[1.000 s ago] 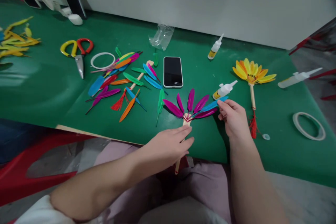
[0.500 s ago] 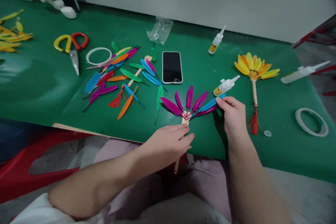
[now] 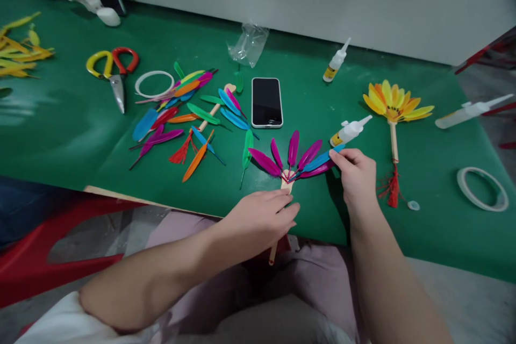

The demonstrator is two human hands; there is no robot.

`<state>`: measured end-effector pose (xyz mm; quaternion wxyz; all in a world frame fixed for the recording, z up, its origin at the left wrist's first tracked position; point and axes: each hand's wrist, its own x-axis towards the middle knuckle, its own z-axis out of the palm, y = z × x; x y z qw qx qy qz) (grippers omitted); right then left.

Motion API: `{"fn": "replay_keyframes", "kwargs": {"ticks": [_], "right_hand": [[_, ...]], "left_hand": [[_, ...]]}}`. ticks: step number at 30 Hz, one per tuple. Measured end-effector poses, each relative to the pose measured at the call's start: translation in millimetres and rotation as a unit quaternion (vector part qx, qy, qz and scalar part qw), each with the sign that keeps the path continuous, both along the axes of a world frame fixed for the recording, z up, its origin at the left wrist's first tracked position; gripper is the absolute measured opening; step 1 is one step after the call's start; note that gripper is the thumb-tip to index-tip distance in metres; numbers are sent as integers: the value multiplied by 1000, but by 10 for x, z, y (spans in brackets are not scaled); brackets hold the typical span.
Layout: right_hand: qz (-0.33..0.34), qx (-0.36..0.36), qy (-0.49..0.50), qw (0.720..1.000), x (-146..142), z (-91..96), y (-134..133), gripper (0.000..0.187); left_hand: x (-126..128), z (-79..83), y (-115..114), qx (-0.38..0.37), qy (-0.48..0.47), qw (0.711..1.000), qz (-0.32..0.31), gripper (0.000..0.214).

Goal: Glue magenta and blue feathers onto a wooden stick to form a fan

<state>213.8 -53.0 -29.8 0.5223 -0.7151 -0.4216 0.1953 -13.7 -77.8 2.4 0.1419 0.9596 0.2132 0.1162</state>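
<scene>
My left hand (image 3: pixel 264 215) is closed around the wooden handle of a feather fan (image 3: pixel 287 184) at the table's front edge. Magenta feathers (image 3: pixel 293 149) spread out from the fan's head, and the handle's lower end sticks out below my fingers. Between thumb and fingers, my right hand (image 3: pixel 357 174) pinches a blue feather (image 3: pixel 320 161) near its outer tip. Its quill end lies at the fan's head, over the magenta feathers on the right side. A glue bottle (image 3: pixel 347 132) lies just behind that hand.
Loose coloured feathers (image 3: pixel 165 118) lie left of a phone (image 3: pixel 266 103). Scissors (image 3: pixel 116 83) rest farther left. To the right are a finished-looking yellow feather fan (image 3: pixel 393 110), a tape roll (image 3: pixel 482 188) and another glue bottle (image 3: pixel 463 113). One more bottle (image 3: pixel 335 64) stands behind.
The blue feather's quill end has shifted slightly left, closer to the middle of the fan's head. My left hand keeps its hold, and the whole view has moved a little.
</scene>
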Motion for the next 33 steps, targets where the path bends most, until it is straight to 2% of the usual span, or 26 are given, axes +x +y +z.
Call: {"fn": "replay_keyframes", "kwargs": {"ticks": [22,28,33], "right_hand": [[2,-36,-92,995,-20,30,-23,24],[10,-27,-63,998,-38,46,-29,19],[24,-25,10,999,-81,106,-19,17]], "left_hand": [[0,1,-7,3,5,1000,7,28],[-2,4,-5,12,8,1000,4,29],[-12,-6,-9,12,13,1000,2,27]]}}
